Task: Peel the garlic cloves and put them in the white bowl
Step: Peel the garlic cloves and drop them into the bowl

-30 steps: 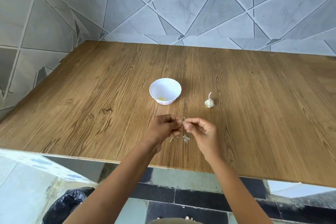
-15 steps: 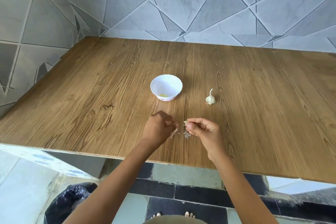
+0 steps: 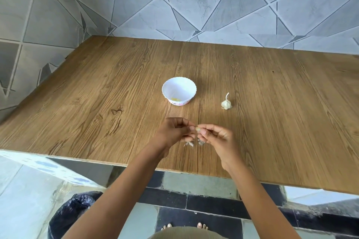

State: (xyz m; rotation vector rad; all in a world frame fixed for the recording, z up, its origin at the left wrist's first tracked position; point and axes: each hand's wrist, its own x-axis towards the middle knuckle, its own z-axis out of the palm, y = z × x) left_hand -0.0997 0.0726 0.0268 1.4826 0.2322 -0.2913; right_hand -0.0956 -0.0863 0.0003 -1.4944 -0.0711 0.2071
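Left hand (image 3: 174, 132) and right hand (image 3: 215, 137) pinch one garlic clove (image 3: 197, 128) near the table's (image 3: 97, 103) front edge. Fingertips mostly hide it, so its long axis is unclear. The white bowl (image 3: 179, 91) stands further back.

Left forearm (image 3: 126, 190), right forearm (image 3: 254, 196) bare; olive-tan garment (image 3: 184, 234) below; bare toes (image 3: 200, 225)

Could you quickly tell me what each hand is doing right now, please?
Left hand: fingers curled, pinching at the garlic clove.
Right hand: pinching the same garlic clove between thumb and fingers.
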